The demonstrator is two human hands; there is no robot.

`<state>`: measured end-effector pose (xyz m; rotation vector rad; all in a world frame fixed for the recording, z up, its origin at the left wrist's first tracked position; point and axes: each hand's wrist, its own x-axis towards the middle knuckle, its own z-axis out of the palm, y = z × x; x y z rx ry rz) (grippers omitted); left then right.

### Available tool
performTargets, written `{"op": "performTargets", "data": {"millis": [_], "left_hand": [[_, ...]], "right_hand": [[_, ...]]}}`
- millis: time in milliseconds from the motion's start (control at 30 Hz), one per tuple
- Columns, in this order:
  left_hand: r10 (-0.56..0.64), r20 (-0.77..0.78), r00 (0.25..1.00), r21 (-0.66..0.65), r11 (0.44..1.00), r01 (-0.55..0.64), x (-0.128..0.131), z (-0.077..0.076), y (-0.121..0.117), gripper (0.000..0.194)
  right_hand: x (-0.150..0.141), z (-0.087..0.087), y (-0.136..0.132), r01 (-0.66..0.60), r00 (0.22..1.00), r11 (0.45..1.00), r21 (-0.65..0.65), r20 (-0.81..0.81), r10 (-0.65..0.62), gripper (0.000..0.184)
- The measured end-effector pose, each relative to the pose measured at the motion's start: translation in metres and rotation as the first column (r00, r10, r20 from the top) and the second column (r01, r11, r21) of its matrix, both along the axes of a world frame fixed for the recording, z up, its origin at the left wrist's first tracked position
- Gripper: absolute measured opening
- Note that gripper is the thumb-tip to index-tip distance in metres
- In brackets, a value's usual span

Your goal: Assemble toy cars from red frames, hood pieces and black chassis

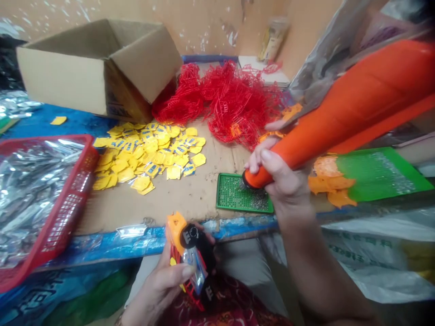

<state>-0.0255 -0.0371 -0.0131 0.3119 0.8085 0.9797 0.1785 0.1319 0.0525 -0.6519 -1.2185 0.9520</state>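
My left hand (pixel 163 278) is closed around a toy car (pixel 193 262) with an orange end piece, black wheels, a clear window part and red and yellow pieces. It holds the car above my lap, at the table's front edge. My right hand (pixel 283 174) grips a large orange tool, which looks like a power screwdriver (pixel 326 117), tilted with its narrow end down. That end is over a green perforated tray (pixel 227 192) holding many small metal screws (pixel 260 201). Whether the tip touches them cannot be made out.
Yellow flat pieces (pixel 152 149) lie heaped at the centre left, with tangled red plastic frames (pixel 234 99) behind. An open cardboard box (pixel 64 81) stands at back left. A red basket (pixel 64 217) holds silvery parts. To the right are orange pieces (pixel 331 183) and a green sheet (pixel 367 174).
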Motion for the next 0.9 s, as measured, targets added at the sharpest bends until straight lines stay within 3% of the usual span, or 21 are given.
{"op": "performTargets", "data": {"millis": [300,533,900], "left_hand": [[-0.006,-0.010,1.000,-0.005,1.000,0.006,0.000,0.004,0.002,0.071],[-0.007,-0.013,1.000,-0.048,0.999,0.007,0.003,0.010,0.004,0.070],[-0.001,0.028,1.000,-0.016,1.000,0.001,0.003,0.006,0.002,0.069]], "right_hand": [[-0.006,-0.011,0.007,0.053,0.968,0.999,-0.006,0.245,-0.050,0.042],[-0.009,-0.013,0.006,0.028,0.990,0.997,-0.066,0.141,-0.018,0.038],[-0.011,-0.019,0.008,-0.025,0.996,1.000,-0.014,0.085,0.026,0.028]]}}
